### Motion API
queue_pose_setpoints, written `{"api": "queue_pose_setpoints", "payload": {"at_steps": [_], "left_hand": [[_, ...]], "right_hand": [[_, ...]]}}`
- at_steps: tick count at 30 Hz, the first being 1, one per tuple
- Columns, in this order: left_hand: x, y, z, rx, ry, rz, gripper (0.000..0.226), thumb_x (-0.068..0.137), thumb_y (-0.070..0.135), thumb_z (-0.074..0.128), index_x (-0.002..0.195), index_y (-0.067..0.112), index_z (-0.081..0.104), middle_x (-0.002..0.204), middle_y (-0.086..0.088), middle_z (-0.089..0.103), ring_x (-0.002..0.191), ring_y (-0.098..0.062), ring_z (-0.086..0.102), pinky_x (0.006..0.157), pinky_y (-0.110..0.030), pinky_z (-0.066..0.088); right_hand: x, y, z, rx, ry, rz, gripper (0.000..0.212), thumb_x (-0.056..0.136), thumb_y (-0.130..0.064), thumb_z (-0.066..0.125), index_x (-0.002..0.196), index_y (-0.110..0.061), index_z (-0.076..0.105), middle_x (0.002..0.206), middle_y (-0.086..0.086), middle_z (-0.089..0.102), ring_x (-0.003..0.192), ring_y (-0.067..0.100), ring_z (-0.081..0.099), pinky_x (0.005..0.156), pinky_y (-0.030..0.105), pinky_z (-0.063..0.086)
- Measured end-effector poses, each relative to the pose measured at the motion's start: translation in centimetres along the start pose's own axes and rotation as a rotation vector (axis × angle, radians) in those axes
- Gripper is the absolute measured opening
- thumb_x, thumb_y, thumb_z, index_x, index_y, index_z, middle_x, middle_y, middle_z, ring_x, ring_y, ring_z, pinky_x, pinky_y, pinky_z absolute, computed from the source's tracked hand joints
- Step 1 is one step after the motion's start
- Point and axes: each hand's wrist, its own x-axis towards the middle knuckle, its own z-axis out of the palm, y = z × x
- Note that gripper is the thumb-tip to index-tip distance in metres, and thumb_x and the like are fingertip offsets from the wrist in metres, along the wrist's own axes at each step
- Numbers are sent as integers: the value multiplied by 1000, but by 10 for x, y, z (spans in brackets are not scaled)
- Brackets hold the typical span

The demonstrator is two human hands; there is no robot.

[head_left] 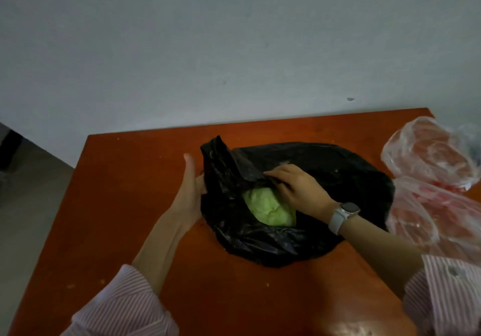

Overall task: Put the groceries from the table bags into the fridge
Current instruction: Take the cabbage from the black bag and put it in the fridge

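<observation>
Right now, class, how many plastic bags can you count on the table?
3: a black bag at the table's middle, and two clear bags at its right edge, one farther back, one nearer. More could lie beyond the frame.

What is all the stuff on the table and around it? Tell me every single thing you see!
table: one, reddish-brown wood, fills the lower middle, set against the wall
black bag: one, black plastic, lying at the middle of the table, mouth pulled open
cabbage: one, pale green, inside the black bag's opening, partly covered
clear bags: two or so, see-through with pinkish-red contents, at the table's right edge
wall: one, grey-white, behind the table
floor: grey, to the left of the table
watch: one, pale band, on the right wrist
sleeves: two, pink-and-white striped, bottom corners
left hand: open, against the bag's left side
right hand: gripping the bag's edge above the cabbage
</observation>
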Motion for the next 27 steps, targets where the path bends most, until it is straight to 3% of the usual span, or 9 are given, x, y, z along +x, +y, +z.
{"api": "queue_pose_setpoints", "payload": {"at_steps": [4, 5, 6, 7, 10, 17, 22, 25, 27], "left_hand": [[2, 13, -23, 508, -271, -55, 98, 50, 96, 14, 115, 39, 59, 125, 9, 55, 125, -15, 40, 111, -45, 28], [-1, 17, -23, 757, -330, -64, 101, 50, 96, 12, 111, 30, 59, 119, 4, 54, 126, -10, 32, 106, -45, 32], [-3, 18, -21, 1041, -375, -32, 98, 50, 97, 11, 92, 22, 59, 102, -3, 54, 87, -14, 37, 94, -44, 40], [-5, 15, -18, 1374, -389, 40, 98, 51, 97, 12, 77, 14, 57, 89, -8, 51, 82, -18, 46, 79, -39, 39], [-11, -11, -15, 2054, -213, 306, 87, 63, 88, 31, 101, 17, 61, 101, -4, 47, 98, -21, 39, 80, -36, 26], [-1, -28, -28, 1888, -99, 205, 71, 80, 52, 60, 134, 18, 29, 135, -2, 36, 129, -22, 34, 114, -52, 10], [-7, -18, 4, 1487, -92, 254, 91, 80, 61, 52, 142, 41, -10, 153, 5, -13, 142, -21, -8, 112, -52, -7], [6, -39, 22, 1415, 71, 419, 65, 89, 61, 34, 145, 37, 12, 155, 1, 5, 142, -22, 5, 113, -50, 3], [16, -55, 23, 1323, 193, 555, 50, 91, 51, 39, 131, 23, 50, 136, -7, 44, 125, -27, 43, 103, -50, 34]], "right_hand": [[9, -10, -3, 21, 27, 40, 34, 92, -2, 44, 121, -14, 57, 120, 6, 60, 115, 22, 51, 95, 35, 44], [11, -12, -4, 32, 25, 50, 34, 92, -2, 44, 120, -14, 58, 120, 6, 61, 115, 22, 52, 96, 36, 44], [14, -12, -4, 32, 15, 53, 33, 92, -2, 44, 119, -15, 59, 120, 5, 61, 115, 22, 53, 96, 36, 44], [15, -11, -5, 19, -8, 52, 33, 92, -3, 44, 118, -16, 59, 120, 4, 61, 115, 21, 53, 96, 36, 44], [16, -9, -6, -62, -131, 71, 33, 94, -9, 42, 121, -20, 57, 122, 2, 58, 116, 19, 50, 94, 34, 44], [-4, 9, -4, -240, -174, 0, 42, 97, -25, 40, 140, -23, 35, 130, 3, 50, 117, 21, 47, 95, 32, 40], [-14, 21, 2, -277, -76, -89, 54, 95, -42, 29, 141, -16, 32, 122, 7, 55, 107, 22, 54, 85, 30, 44], [-15, 26, 8, -317, 55, -156, 53, 94, -42, 28, 134, -11, 45, 105, 9, 61, 88, 24, 58, 71, 31, 48], [-15, 29, 14, -342, 125, -161, 48, 97, -38, 26, 126, -10, 53, 93, 9, 60, 81, 22, 54, 64, 33, 48]]}}
